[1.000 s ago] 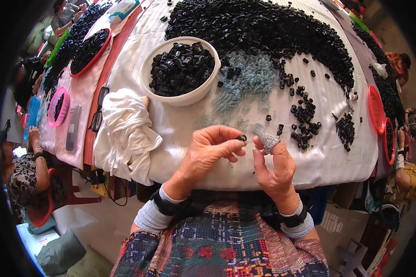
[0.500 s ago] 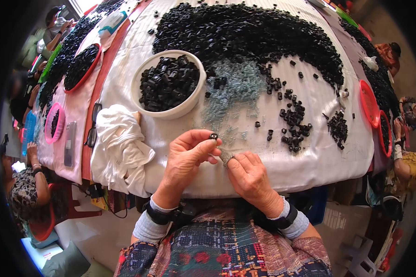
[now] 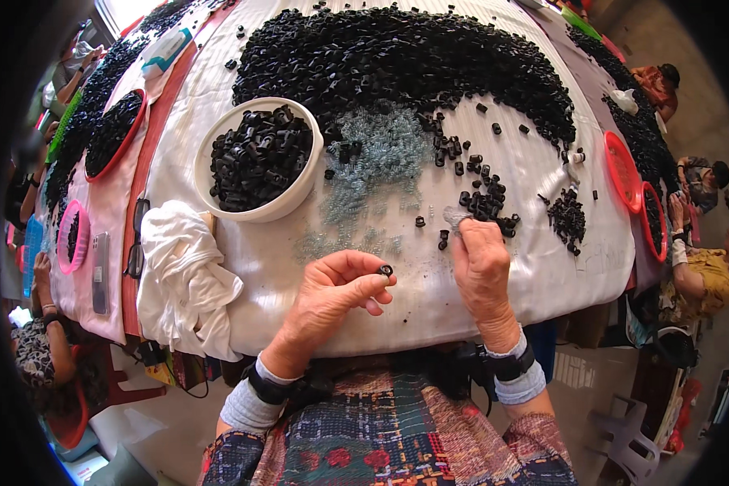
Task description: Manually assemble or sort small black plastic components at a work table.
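Pinching black ring (image 3: 385, 270), white bowl (image 3: 287, 208) of parts (image 3: 261, 158)

The person wore a woven patchwork garment (image 3: 381, 441) in navy, dark green, dusty pink and brown, crossed by short orange, cream and red dashes and marked with round red blots. Its left sleeve (image 3: 239, 445) was mostly dark blue with pale marks; its right sleeve (image 3: 539, 441) showed more pinkish brown. Behind the left hand (image 3: 336, 292), a pale grey cuff (image 3: 251, 407) circled the forearm under a broad black band (image 3: 269, 385). A matching grey cuff (image 3: 522, 390) and black strap (image 3: 510, 366) sat behind the right hand (image 3: 484, 255). Whether the grey covering (image 3: 457, 217) near its fingertips was worn could not be told.
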`<state>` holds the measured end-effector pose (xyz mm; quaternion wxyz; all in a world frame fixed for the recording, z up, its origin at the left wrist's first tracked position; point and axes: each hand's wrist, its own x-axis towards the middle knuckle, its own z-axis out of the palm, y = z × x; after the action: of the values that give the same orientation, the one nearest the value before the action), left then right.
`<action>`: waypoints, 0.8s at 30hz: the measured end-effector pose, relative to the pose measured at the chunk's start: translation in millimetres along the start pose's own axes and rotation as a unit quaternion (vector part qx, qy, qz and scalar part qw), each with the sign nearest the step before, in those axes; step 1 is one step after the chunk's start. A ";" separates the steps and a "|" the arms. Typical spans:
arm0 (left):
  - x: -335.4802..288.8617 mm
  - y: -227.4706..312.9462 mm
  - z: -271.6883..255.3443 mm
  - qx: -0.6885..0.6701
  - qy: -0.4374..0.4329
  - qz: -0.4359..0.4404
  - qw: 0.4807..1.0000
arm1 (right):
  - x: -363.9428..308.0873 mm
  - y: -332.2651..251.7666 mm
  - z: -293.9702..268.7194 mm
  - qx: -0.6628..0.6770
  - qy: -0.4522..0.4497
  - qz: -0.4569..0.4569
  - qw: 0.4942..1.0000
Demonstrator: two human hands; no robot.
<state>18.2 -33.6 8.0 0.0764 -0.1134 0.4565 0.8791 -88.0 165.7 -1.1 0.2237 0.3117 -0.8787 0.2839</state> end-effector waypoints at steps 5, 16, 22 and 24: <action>1.2 0.1 2.8 0.013 0.000 -0.018 1.000 | 0.9 5.2 7.7 -0.018 -0.032 -0.009 0.999; 2.0 -1.1 7.7 0.030 0.008 0.000 1.000 | -0.9 -1.4 5.0 -0.047 -0.021 -0.051 0.997; -1.3 -1.5 14.5 0.059 0.019 0.023 0.998 | -2.8 -50.5 -16.9 0.247 0.017 0.066 0.967; -1.0 -1.5 17.2 0.069 0.018 0.033 0.997 | -4.2 -56.8 -15.0 0.256 0.021 0.059 0.964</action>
<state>17.3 -18.7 16.7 0.0469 -0.1091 0.5206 0.8455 -43.5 140.5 28.0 0.1378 0.2996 -0.7885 0.5192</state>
